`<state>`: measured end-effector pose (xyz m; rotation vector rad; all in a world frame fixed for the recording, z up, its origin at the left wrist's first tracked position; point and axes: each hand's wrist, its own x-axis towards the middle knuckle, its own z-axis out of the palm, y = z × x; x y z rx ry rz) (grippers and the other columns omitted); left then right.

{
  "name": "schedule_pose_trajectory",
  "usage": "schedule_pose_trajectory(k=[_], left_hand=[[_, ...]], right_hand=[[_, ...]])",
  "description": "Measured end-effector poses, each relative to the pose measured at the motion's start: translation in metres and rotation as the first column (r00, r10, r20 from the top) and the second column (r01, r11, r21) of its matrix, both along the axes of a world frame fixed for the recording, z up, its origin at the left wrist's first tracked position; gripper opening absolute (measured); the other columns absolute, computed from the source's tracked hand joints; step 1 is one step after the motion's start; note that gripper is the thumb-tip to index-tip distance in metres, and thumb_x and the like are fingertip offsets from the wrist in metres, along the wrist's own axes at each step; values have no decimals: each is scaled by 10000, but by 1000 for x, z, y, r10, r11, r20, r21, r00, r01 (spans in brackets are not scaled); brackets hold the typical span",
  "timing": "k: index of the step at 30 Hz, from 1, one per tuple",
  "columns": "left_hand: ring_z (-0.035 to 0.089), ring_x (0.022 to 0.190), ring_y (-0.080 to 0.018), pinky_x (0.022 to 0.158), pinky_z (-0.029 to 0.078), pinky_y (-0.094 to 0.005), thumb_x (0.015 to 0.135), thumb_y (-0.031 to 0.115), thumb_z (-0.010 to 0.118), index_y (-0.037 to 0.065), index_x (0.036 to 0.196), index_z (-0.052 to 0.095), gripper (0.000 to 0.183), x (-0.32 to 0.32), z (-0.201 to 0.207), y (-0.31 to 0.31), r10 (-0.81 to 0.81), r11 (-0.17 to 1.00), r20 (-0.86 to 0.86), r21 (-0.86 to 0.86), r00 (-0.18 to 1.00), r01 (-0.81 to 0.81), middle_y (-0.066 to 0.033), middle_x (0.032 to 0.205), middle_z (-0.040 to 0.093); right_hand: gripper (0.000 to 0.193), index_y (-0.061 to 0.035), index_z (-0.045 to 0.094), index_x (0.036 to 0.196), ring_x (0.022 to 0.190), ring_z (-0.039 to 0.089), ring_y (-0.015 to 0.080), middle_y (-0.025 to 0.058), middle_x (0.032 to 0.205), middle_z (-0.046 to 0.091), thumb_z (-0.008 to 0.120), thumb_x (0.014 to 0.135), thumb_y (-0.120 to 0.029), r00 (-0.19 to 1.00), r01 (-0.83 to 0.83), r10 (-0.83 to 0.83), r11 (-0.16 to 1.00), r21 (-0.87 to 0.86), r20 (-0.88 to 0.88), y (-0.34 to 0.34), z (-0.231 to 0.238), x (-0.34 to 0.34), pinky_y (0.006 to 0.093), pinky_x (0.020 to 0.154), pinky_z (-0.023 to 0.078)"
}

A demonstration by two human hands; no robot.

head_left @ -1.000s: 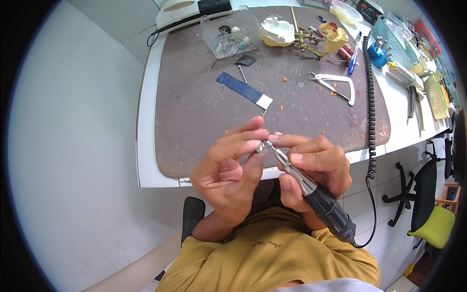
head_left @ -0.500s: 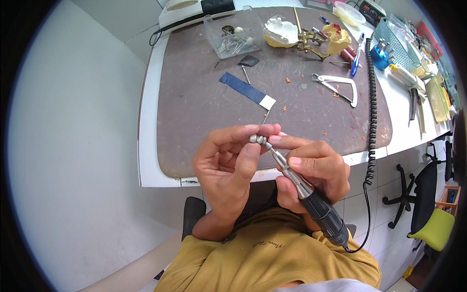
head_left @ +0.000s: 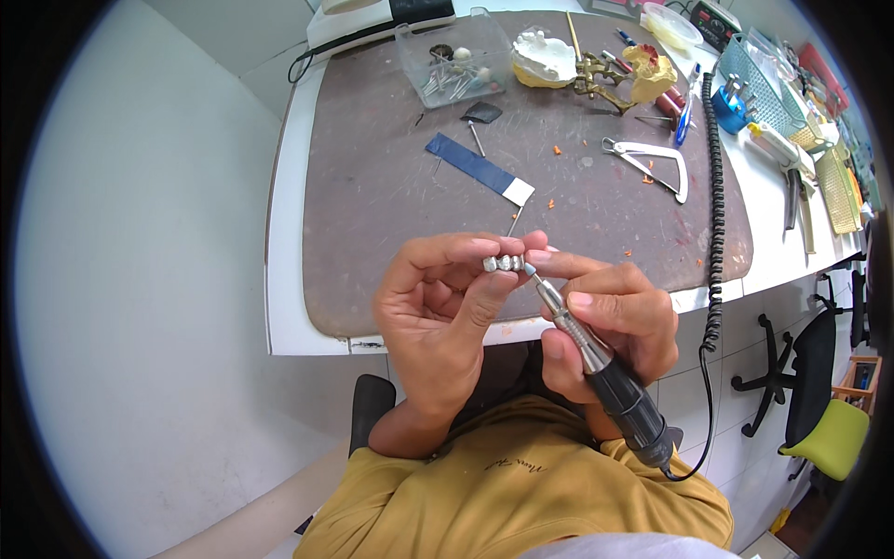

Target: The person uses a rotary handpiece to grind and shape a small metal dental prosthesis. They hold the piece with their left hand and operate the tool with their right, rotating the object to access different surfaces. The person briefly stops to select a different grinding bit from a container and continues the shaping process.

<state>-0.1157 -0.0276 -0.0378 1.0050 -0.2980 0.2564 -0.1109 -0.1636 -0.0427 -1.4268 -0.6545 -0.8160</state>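
Note:
Between the thumb and fingers of my left hand is a small silver metal dental bridge of several joined teeth. My right hand grips a rotary handpiece, silver at the front and black at the back. Its pale blue grinding tip lies at the right end of the bridge; whether they touch I cannot tell. Both hands meet over the near edge of the bench, with right fingertips close to the left ones.
On the brown mat lie a blue strip with a white end, a metal caliper and orange scraps. Behind stand a clear box of burs and a dental cast on a brass articulator. A coiled black cord runs down the right.
Both hands have shifted slightly right with the bridge and handpiece. The bridge is turned, showing more of its length.

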Motion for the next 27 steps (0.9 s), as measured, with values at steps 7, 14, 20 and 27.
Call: schedule_pose_trajectory(k=[7,14,20,27], left_hand=[[654,1118,-299,932,585,-380,933,-59,610,-21,1114,538,198,-1,1,-1,-35,997,7,-64,999,35,-209,1109,657],[647,1128,-338,954,562,-398,925,-74,606,-13,1103,533,202,1,-1,0,-35,998,36,-55,999,37,-218,1103,656],[636,1144,-356,962,552,-394,891,-119,615,-5,1058,543,215,1,-1,-2,19,1000,88,1,996,-19,-207,1091,656],[616,1177,-356,970,552,-399,869,-148,612,-7,1039,551,228,0,-4,-4,48,999,142,13,989,-50,-200,1108,639]], right_hand=[[286,2,585,957,929,732,362,179,834,683,794,762,-7,1000,0,1,1000,16,-6,0,0,2,402,744,628],[274,3,591,938,922,733,364,169,814,684,798,760,-21,1000,15,-15,1000,2,0,0,2,3,427,785,624],[276,-4,600,911,903,735,370,164,782,680,820,751,-49,1000,22,-23,999,-34,-10,0,4,2,433,790,621],[285,3,609,917,882,737,371,155,771,680,832,755,-72,1000,9,-9,999,-40,24,1,2,3,452,796,617]])
